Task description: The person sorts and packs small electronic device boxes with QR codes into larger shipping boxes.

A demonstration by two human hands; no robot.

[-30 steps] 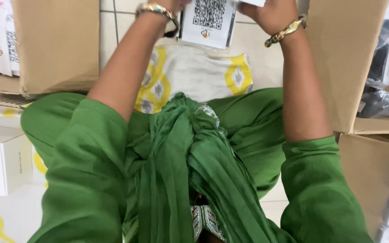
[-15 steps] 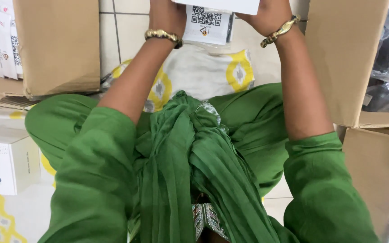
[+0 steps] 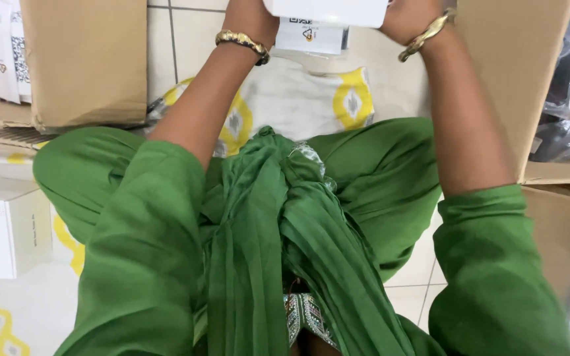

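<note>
pale tiled floor (image 3: 186,39) in even light, brown cardboard cartons (image 3: 84,59) crowding both sides.

A box (image 3: 328,11) sits at the top edge between the left hand (image 3: 249,16) and right hand (image 3: 410,16), with a card (image 3: 311,36) just beneath it. Cartons stand left (image 3: 84,62) and right (image 3: 512,72) of the arms. A small box (image 3: 1,231) lies far left, below the left carton.

I see green sleeves (image 3: 146,264) and a green scarf (image 3: 285,250) over white cloth with yellow patches (image 3: 311,99). A white box (image 3: 328,10) sits between gold bangles (image 3: 242,43). Brown cartons (image 3: 87,59) flank pale floor tiles (image 3: 189,39).
</note>
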